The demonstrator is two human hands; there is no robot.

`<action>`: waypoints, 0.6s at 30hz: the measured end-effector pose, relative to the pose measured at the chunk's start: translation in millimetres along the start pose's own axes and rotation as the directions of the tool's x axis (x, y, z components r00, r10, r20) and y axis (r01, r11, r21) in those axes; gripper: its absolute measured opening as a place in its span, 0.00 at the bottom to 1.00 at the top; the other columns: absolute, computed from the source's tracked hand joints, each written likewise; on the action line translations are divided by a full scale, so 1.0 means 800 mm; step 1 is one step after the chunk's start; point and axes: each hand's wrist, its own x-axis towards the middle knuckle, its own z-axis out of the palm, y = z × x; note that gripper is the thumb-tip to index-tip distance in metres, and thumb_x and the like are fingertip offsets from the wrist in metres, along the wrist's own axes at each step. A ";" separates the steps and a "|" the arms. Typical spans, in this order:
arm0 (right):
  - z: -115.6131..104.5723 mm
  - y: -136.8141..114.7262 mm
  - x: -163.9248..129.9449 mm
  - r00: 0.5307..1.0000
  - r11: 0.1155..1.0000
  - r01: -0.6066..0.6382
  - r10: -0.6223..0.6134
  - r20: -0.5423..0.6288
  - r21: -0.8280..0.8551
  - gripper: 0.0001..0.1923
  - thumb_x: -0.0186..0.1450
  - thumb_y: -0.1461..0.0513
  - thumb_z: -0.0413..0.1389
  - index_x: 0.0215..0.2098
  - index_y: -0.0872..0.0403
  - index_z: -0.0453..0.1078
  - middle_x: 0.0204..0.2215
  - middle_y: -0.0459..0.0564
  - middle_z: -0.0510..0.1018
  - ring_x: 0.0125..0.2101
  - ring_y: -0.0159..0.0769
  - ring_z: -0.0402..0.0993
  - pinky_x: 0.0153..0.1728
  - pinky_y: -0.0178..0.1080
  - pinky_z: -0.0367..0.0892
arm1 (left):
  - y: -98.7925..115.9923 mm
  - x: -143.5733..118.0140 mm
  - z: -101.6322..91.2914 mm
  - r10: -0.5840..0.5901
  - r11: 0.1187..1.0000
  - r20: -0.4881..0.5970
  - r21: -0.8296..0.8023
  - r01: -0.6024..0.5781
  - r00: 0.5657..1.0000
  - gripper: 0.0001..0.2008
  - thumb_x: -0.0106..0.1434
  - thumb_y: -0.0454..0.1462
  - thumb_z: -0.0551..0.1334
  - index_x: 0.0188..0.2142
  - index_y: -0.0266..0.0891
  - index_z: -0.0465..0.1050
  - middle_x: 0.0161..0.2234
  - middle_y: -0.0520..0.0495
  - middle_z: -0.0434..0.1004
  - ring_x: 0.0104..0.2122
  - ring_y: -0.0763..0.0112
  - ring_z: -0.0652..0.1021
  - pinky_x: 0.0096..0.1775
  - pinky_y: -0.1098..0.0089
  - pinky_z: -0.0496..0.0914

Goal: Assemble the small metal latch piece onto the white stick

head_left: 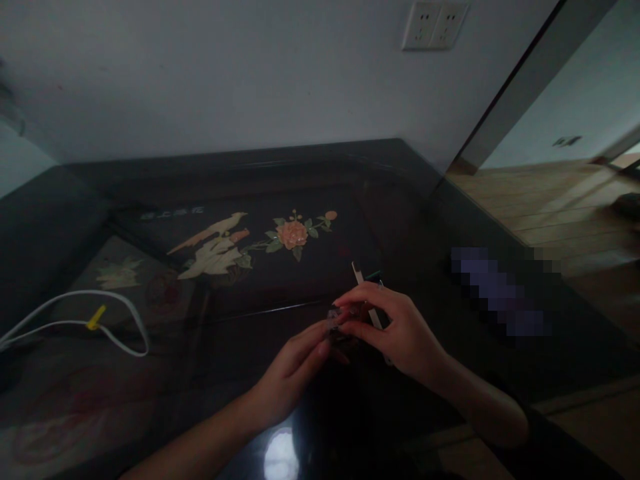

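My left hand [295,367] and my right hand [393,317] meet over the dark glossy table [280,333]. Between their fingertips is a small clear object [333,319], too dim to name. My left fingers are pressed together around its near side. The right thumb and forefinger pinch at its other side. Under the right hand, a narrow white strip [357,272] sticks out on the far side; most of it is covered. Beside it shows a bit of something dark with a green edge [373,275].
A white cable [135,313] with a yellow tie [97,318] loops on the table at left. A blurred purple item [495,287] lies at right. The wall [240,73] behind carries a double socket [435,25]. Bird and flower pictures decorate the tabletop.
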 end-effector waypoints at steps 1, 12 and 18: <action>0.000 0.000 0.001 1.000 1.000 -0.005 0.005 0.006 0.009 0.11 0.59 0.69 0.63 0.40 0.52 0.75 0.33 0.46 0.78 0.32 0.32 0.76 0.34 0.35 0.71 | -0.002 0.000 0.000 -0.015 1.000 0.000 -0.021 0.015 1.000 0.20 0.69 0.45 0.56 0.57 0.45 0.70 0.53 0.42 0.75 0.43 0.59 0.77 0.48 0.62 0.68; 0.001 0.001 0.004 0.998 0.997 -0.045 0.042 0.047 0.063 0.09 0.58 0.67 0.64 0.37 0.54 0.75 0.32 0.47 0.78 0.32 0.33 0.75 0.33 0.35 0.69 | -0.004 0.000 0.002 -0.053 0.992 0.029 -0.116 0.056 0.998 0.21 0.67 0.47 0.57 0.58 0.46 0.70 0.55 0.43 0.74 0.44 0.59 0.78 0.49 0.62 0.69; -0.011 -0.005 0.005 0.999 0.993 0.033 -0.037 0.036 0.111 0.12 0.62 0.57 0.62 0.43 0.52 0.74 0.37 0.49 0.79 0.36 0.35 0.75 0.36 0.35 0.70 | 0.005 -0.001 -0.001 -0.087 0.990 0.009 -0.110 0.088 0.996 0.23 0.64 0.49 0.61 0.54 0.41 0.74 0.45 0.42 0.81 0.42 0.59 0.79 0.46 0.63 0.72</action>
